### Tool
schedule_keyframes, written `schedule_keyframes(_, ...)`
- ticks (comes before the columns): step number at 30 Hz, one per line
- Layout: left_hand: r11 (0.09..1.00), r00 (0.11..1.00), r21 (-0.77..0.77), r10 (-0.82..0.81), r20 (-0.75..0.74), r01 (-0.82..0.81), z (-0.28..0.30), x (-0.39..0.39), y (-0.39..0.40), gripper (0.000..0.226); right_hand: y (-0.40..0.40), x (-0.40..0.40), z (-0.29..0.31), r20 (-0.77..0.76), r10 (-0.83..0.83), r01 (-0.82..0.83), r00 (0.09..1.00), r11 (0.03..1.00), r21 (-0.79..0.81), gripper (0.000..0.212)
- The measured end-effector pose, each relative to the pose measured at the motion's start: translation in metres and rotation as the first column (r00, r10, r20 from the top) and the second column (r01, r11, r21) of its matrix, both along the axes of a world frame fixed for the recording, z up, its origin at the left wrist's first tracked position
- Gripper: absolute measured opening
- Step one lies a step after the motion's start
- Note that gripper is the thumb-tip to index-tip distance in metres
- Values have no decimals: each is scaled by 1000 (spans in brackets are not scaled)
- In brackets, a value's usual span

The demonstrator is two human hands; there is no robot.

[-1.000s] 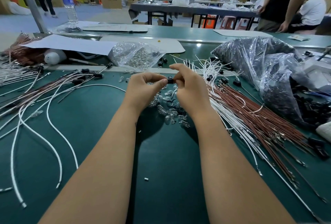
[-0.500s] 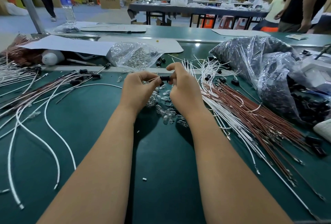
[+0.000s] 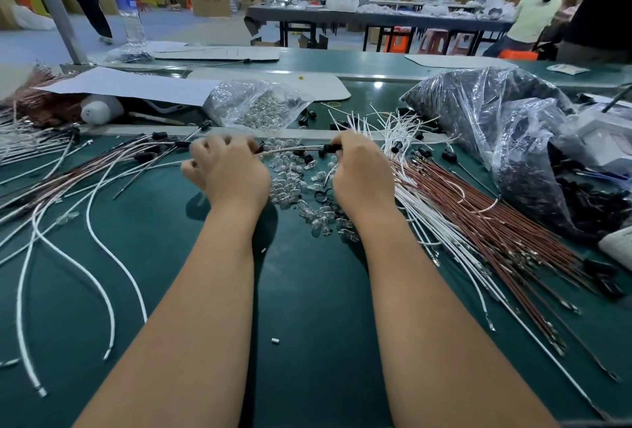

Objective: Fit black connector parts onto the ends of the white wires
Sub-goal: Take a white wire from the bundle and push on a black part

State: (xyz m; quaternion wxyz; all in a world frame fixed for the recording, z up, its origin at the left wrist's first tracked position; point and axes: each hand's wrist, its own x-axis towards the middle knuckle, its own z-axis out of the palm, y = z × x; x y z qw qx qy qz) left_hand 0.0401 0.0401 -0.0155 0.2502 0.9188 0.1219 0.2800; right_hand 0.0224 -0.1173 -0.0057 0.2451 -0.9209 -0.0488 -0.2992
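Both hands pinch one wire (image 3: 290,150): right hand (image 3: 362,171) grips its black connector (image 3: 332,148), left hand (image 3: 229,171) the wire (bottle label (image 3: 126,3) unreadable).

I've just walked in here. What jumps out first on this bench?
Two bare hands at the centre: the right hand pinches a black connector on a wire stretched across to the left hand. Between them lies a heap of small clear bulbs. A fan of white and brown wires spreads to the right.

Green table (image 3: 307,291), white wires (image 3: 415,195), brown wires (image 3: 496,222), black connector (image 3: 332,148), clear bulbs (image 3: 290,185)
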Motion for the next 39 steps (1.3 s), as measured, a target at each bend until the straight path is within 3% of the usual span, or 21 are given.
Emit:
schedule_keyframes(3, 957, 935, 59, -290, 205, 284, 3, -4, -11, 37, 5, -1, 2, -27, 97, -96, 995, 994, 47, 27)
schedule_keyframes(6, 894, 856, 158, -448, 257, 420, 4, -5, -19, 15, 10, -2, 3, -15, 148, -147, 989, 989, 33, 27)
schedule_keyframes(9, 929, 900, 136, -368, 233, 344, 2, -2, -12, 12, 7, -2, 1, 31, 53, -51, 998, 997, -51, 25)
schedule_keyframes(12, 971, 949, 75, -238, 205, 227, -1, 0, -3, 13, 5, -3, 0, 8, 32, -31, 999, 999, -20, 25)
schedule_keyframes(14, 959, 938, 90, -283, 201, 270, 1, -1, -6, 17, 6, -4, 1, -19, 82, -81, 996, 997, 6, 22)
schedule_keyframes(18, 854, 819, 66, -514, 254, 516, 5, -5, -19, 19, 10, -5, 1, -54, 175, -169, 983, 980, 101, 21)
schedule_keyframes(23, 853, 842, -121, -461, 280, 507, 1, -2, -15, 16, 6, -1, 0, -64, 150, -117, 987, 927, 357, 26)
schedule_keyframes(26, 851, 845, -148, -452, 285, 505, 1, -3, -14, 17, 6, 0, 0, -92, 141, -90, 986, 904, 417, 18)
schedule_keyframes(31, 848, 846, -158, -453, 281, 506, 0, -3, -13, 16, 7, -4, 6, -78, 216, -117, 973, 759, 641, 26)
schedule_keyframes(39, 843, 847, -171, -456, 275, 510, -1, -3, -13, 12, 4, 2, 5, -45, 171, -96, 984, 728, 679, 9)
